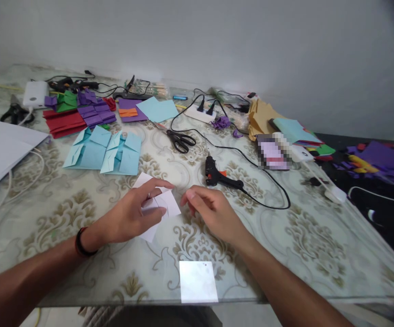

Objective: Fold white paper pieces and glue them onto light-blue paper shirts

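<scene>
"One white paper (174, 204), pointing where?"

"It lies under the left hand's (136, 212) spread thumb and forefinger, one flap facing the right hand's (214, 209) half-curled, empty fingers; long axis hidden."

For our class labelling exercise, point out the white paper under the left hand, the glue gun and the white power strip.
White paper (172, 204): head view, on its right-hand part.
Glue gun (220, 178): head view, where body meets handle.
White power strip (198, 114): head view, on its casing.
</scene>
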The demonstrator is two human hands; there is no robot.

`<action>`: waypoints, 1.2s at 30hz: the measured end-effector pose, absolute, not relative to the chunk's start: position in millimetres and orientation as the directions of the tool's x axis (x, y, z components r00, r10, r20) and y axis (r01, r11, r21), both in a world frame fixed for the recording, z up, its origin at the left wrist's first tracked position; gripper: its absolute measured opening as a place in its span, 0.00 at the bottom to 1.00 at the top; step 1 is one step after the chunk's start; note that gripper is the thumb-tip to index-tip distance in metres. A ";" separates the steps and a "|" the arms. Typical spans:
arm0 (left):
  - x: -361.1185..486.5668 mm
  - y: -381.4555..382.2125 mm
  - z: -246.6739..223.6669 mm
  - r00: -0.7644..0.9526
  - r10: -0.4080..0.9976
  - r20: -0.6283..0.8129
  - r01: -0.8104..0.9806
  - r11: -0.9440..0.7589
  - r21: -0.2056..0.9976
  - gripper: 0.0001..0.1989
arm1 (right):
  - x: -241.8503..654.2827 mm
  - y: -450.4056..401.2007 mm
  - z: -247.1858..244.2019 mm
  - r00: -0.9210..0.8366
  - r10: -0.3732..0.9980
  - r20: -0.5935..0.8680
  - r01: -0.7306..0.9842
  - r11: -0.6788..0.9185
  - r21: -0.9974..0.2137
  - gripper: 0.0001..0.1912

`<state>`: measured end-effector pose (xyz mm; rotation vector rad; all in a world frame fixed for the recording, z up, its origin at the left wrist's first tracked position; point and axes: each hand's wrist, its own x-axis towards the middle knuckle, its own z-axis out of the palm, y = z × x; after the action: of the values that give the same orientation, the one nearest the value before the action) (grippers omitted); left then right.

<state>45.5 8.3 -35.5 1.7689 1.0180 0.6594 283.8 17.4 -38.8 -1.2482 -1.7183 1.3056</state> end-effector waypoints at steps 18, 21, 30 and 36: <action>49.7 4.5 -36.5 0.545 0.838 -0.017 0.353 -0.212 0.911 0.22 | 276.7 8.4 -47.6 -0.530 0.817 -0.227 0.265 -0.094 -0.960 0.24; 49.2 4.8 -37.0 0.540 0.842 -0.016 0.340 -0.201 0.919 0.22 | 276.9 8.4 -48.0 -0.524 0.818 -0.236 0.267 -0.106 -0.958 0.23; 47.9 5.0 -34.3 0.551 0.833 -0.052 0.288 -0.131 0.949 0.22 | 277.1 9.7 -45.5 -0.521 0.827 -0.212 0.297 -0.057 -0.953 0.23; 46.7 7.0 -37.1 0.562 0.826 -0.042 0.261 -0.129 0.957 0.22 | 277.0 10.2 -44.3 -0.512 0.840 -0.180 0.350 0.012 -0.937 0.25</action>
<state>46.7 7.0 -37.1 1.6755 0.9207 0.6293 277.0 10.2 -44.3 -1.2156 -1.8643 1.5121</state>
